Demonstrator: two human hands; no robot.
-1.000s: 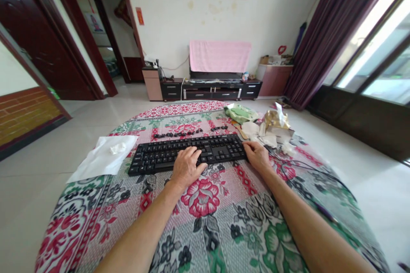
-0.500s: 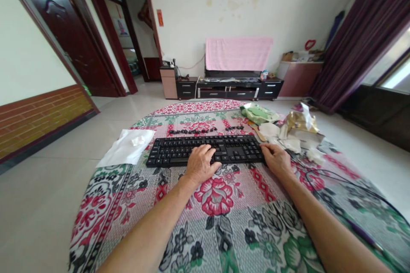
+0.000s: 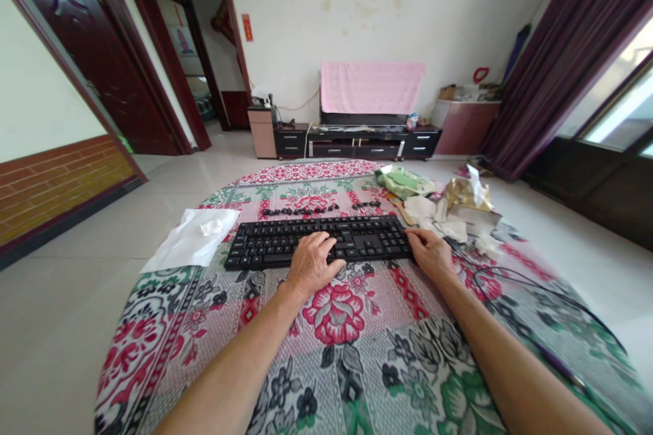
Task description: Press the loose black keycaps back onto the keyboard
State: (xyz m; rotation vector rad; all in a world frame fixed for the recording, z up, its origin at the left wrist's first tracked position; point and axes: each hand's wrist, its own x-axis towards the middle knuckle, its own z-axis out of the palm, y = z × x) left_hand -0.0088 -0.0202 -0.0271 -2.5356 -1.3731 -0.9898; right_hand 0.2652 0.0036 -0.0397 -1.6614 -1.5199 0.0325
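A black computer keyboard (image 3: 286, 245) lies flat on the flowered tablecloth (image 3: 331, 353). My left hand (image 3: 313, 259) rests over its middle, fingers spread over the keys and thumb stretched out near the front edge. At the keyboard's right end is my right hand (image 3: 431, 253), its fingers curled and closed on the edge. Behind the keyboard, small dark pieces (image 3: 300, 211) lie in a broken row, too small to make out clearly.
White paper (image 3: 191, 238) with a crumpled bit lies left of the keyboard. To the right are crumpled tissues (image 3: 454, 228), a golden tissue pack (image 3: 466, 196), a green packet (image 3: 405, 181) and black cable (image 3: 556, 292). A purple-handled tool (image 3: 558, 361) lies at far right.
The whole view has shifted slightly, so the scene sits a little further left. Both hands keep their places on the keyboard.
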